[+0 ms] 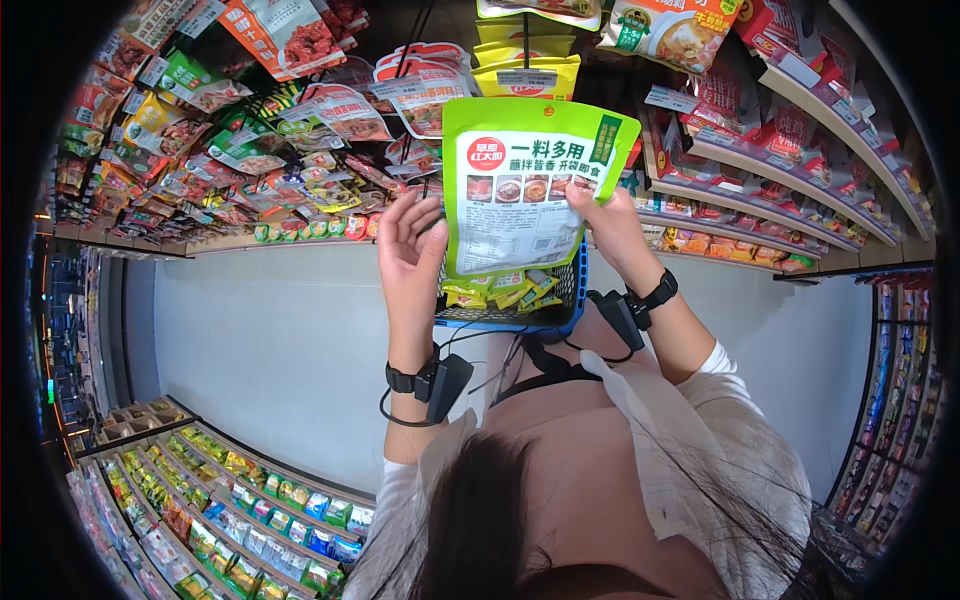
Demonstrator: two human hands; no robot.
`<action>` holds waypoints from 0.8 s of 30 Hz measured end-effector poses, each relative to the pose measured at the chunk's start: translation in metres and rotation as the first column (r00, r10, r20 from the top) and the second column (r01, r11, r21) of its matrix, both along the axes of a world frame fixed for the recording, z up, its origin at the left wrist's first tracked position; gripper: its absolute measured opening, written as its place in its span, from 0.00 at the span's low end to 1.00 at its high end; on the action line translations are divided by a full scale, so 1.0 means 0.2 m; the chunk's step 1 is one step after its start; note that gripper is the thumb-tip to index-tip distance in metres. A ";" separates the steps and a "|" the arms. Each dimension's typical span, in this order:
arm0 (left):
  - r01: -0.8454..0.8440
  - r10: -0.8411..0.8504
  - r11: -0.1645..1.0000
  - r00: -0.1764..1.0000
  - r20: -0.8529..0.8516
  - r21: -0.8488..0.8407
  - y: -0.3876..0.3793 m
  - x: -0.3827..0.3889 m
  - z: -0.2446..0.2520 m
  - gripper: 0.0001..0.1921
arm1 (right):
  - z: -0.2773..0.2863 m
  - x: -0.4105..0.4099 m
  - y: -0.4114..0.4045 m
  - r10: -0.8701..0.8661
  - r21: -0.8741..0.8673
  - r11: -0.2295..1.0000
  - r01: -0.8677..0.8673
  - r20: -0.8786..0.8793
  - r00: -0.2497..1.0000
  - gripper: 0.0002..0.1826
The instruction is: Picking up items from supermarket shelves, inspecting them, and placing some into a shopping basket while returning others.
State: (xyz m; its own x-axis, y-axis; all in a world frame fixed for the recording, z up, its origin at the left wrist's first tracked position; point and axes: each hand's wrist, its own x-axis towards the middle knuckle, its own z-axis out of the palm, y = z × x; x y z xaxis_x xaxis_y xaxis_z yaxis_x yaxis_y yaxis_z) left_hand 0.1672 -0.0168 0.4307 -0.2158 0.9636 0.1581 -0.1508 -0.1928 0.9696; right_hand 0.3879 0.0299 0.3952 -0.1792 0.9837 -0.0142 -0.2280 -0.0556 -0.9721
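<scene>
A green-edged sauce packet (517, 225) is held up before me, its white back panel with print and small food pictures facing me. My right hand (611, 225) grips it at the right edge, thumb on the front. Beside the packet's left edge, my left hand (411, 238) is raised with its fingers loosely curled and apart, holding nothing; whether it touches the packet is hard to tell. Below the packet is a blue shopping basket (579, 292), partly hidden by it, with several yellow-green packets (510, 289) inside. Each wrist wears a black strap with a small device.
Hanging seasoning packets (330, 112) fill the rack ahead and left, with yellow packets (525, 75) on a hook at centre. Tiered shelves (780, 161) of red packages stand on the right. Behind me to the left are more stocked shelves (247, 517). Pale floor (262, 330) lies between.
</scene>
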 end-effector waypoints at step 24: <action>0.029 0.410 0.856 0.570 -0.713 0.516 -0.02 0.19 0.05 0.15 | 0.26 -0.30 -0.18 0.150 0.204 0.974 -0.098 -0.259 0.954 0.51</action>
State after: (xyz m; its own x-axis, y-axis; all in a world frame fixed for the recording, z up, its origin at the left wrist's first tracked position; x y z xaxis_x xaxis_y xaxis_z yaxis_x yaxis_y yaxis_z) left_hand 0.2055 -0.0205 0.4416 0.0351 0.6871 0.7257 0.7048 -0.5318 0.4694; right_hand 0.3270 -0.0069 0.4468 -0.2710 0.9338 0.2336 -0.4875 0.0761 -0.8698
